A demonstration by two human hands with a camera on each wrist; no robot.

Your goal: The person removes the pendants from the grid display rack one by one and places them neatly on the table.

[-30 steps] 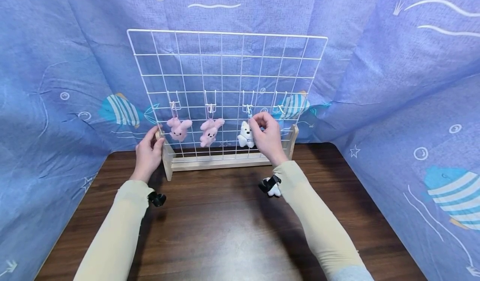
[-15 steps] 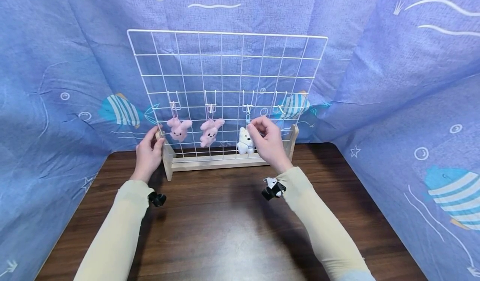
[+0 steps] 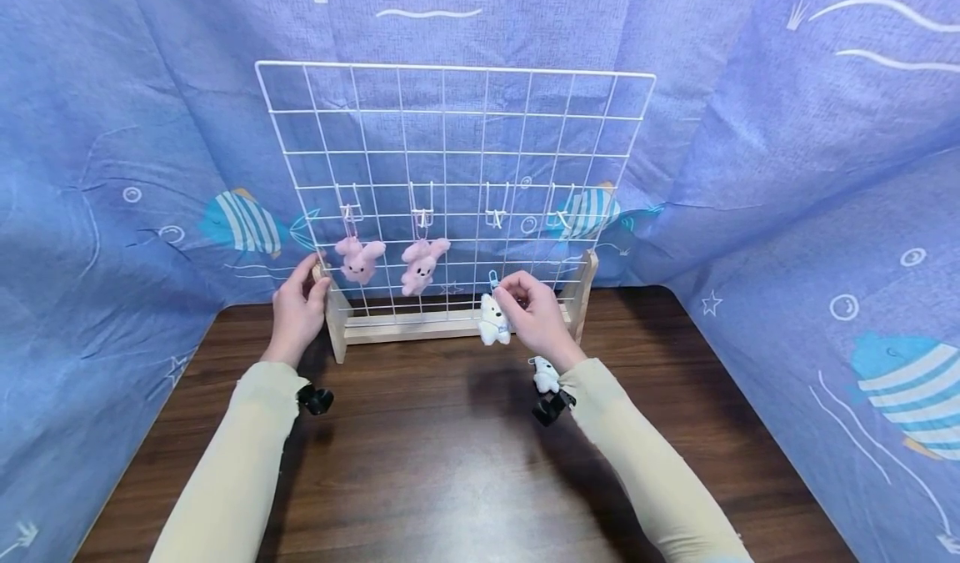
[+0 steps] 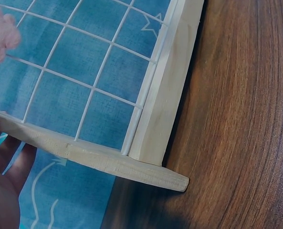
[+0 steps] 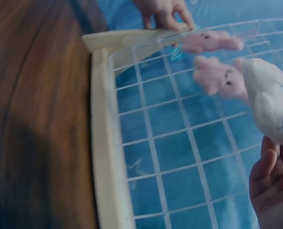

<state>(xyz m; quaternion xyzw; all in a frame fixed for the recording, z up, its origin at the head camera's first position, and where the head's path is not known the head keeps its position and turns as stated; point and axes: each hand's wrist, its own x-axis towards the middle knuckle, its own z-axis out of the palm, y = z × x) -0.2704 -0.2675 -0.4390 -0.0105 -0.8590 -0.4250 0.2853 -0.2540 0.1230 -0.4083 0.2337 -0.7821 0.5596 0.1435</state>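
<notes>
My right hand (image 3: 536, 317) pinches a white plush dog keychain (image 3: 493, 323) near its top. Its light blue clip (image 3: 493, 278) sticks up above the fingers. The keychain is off the hooks, in front of the lower part of a white wire grid rack (image 3: 465, 153). With thumb and fingers, my left hand (image 3: 294, 309) holds the left wooden upright (image 4: 103, 160) of that rack. Two pink plush rabbits, the left one (image 3: 360, 261) and the right one (image 3: 423, 268), hang from the two left hooks. In the right wrist view the white plush (image 5: 270, 98) partly covers a rabbit.
Another white plush keychain (image 3: 546, 375) lies on the brown wooden table (image 3: 420, 446), beside my right wrist. Two more white hooks, the third (image 3: 496, 218) and the rightmost (image 3: 561, 218), are on the grid. A blue sea-print cloth (image 3: 750, 171) surrounds the table.
The white plush dog has come off the third hook and moved down and toward me in my right hand. My left hand stays on the upright.
</notes>
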